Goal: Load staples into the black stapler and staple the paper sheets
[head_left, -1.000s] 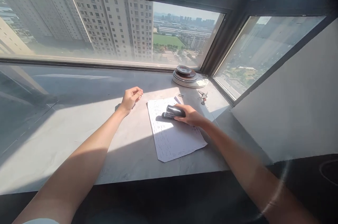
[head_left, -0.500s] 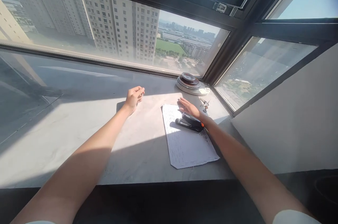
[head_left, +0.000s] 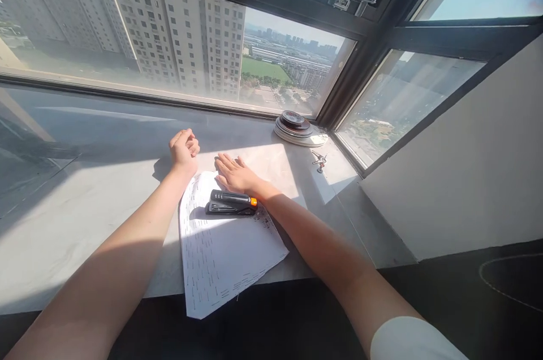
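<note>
— how much room is there on the sill (head_left: 85,202)?
— plenty to the left, a wide bare stretch of grey stone. to the right it narrows toward the corner, where a stack of plates (head_left: 299,128) sits by the window (head_left: 127,26) and some keys (head_left: 319,161) lie just in front of them. the paper (head_left: 224,252) hangs its near corner over the sill's front edge.
— and the hands?
— the left hand (head_left: 184,148) is curled into a fist, resting on the stone just past the sheet's far left corner. whether anything is inside it i cannot tell. the right hand (head_left: 235,174) lies flat, palm down, fingers spread, on the paper's far edge, holding nothing.
— where's the stapler (head_left: 231,203)?
— lying on the paper, just on the near side of the right hand, its orange end close by the wrist. whether it touches the arm i cannot tell. no fingers are on it, and it lies apart from the left fist.
</note>
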`<state>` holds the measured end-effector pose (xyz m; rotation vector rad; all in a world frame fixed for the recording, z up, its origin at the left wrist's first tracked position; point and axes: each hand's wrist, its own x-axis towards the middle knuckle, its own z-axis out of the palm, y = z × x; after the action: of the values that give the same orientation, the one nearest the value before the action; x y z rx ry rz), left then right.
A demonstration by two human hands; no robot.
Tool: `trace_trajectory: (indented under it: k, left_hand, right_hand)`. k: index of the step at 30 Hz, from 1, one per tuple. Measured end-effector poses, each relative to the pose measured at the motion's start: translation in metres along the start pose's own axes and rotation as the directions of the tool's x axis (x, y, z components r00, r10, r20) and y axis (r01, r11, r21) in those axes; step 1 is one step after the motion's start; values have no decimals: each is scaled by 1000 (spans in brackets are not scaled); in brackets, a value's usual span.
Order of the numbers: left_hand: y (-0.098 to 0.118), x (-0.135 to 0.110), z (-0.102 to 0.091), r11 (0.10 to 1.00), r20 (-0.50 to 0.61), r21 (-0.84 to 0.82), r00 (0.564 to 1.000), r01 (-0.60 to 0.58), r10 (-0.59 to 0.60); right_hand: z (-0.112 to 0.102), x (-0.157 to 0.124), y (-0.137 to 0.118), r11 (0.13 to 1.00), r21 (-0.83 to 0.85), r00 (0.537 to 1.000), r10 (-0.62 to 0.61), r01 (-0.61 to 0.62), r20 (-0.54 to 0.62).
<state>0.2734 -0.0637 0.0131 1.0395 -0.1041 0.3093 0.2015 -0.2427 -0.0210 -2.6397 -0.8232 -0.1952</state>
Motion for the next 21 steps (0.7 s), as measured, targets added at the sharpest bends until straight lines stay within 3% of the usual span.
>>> trace_trajectory:
  k: [4,9,13,16,19,21]
  left_hand:
    - [0,1,-3,1000,35,-3,999,-6,7]
    - [-1,-4,1,999,83,33,997,2,-5]
    - [-5,-18,13,989,279,145,959,18,-58]
    - [-9,-38,28,964,477,254,856,81,-198]
    - [-16,-58,38,899,600,392,688,193,-409]
    - [-19,-66,41,848,636,500,589,176,-498]
  right_hand:
    - [-9,-26,8,999,-38,998,41,-39,51]
    - [-43,-84,49,977,-168,979,157,-134,131]
    - [-61,-99,80,939,-259,944,277,-226,178]
    - [-61,-93,88,943,-251,951,264,-218,163]
    - [-57,-86,90,961,-196,974,214,-197,69]
    - [-55,-86,93,975,-118,982,190,-190,-13]
